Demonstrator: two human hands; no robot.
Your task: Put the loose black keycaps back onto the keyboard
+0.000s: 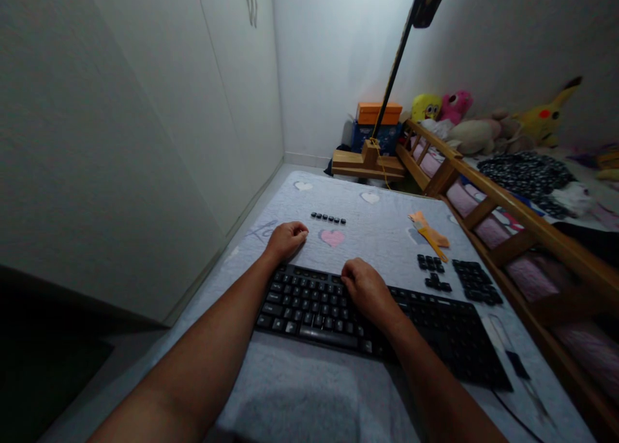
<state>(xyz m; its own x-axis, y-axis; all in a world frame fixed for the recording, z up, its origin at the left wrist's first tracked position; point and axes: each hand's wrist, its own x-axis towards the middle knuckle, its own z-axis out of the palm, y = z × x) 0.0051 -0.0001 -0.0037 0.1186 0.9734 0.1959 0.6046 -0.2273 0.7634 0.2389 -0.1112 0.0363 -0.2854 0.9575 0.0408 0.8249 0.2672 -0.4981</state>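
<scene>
A black keyboard (319, 307) lies across the cloth-covered table. Its left part carries keycaps, while its right part (454, 330) shows bare key positions. My left hand (289, 239) rests just beyond the keyboard's top left edge, fingers curled together; whatever they may hold is hidden. Over the keyboard's top row, my right hand (366, 287) is closed with thumb and fingertips pressed together, and I cannot make out anything between them. Past my left hand is a short row of loose black keycaps (328, 218). More keycaps sit in groups (430, 263) beyond the keyboard's right part.
A yellow-handled brush (430, 238) lies on an orange cloth (439, 236). A wire tool with a dark handle (518, 364) is right of the keyboard, near its cable (515, 417). A wooden bed rail (522, 220) borders the right; a white wardrobe (159, 127) stands left.
</scene>
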